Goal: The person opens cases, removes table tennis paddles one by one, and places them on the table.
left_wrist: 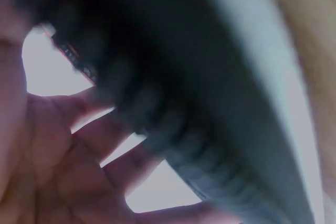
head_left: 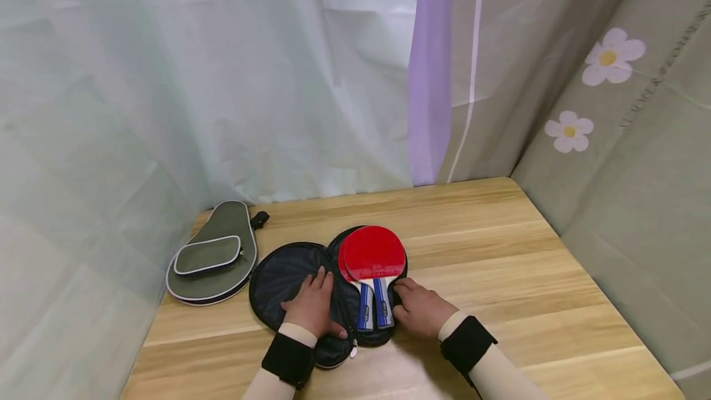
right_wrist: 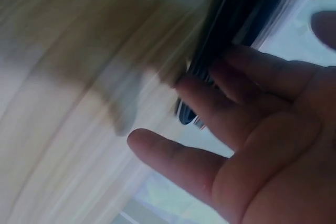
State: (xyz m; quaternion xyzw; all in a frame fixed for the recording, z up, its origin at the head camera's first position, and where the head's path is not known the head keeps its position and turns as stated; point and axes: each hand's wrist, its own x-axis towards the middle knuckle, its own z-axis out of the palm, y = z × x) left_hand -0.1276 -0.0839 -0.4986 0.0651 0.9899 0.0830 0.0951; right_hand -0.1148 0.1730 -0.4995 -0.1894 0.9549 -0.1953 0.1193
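Note:
Two red table tennis paddles with blue-and-white handles lie overlapping on the right half of an opened black paddle case. My left hand rests spread on the case's left half, its thumb by the fold. In the left wrist view a blurred dark edge with zipper teeth crosses in front of the spread fingers. My right hand is at the case's right edge, beside the handles. Its extended fingers touch the dark case rim in the right wrist view, the thumb apart from them.
A grey-green paddle case with white piping, a small zipped pocket and a black strap lies at the back left. The wooden table is bounded by a pale curtain behind and a flowered one on the right.

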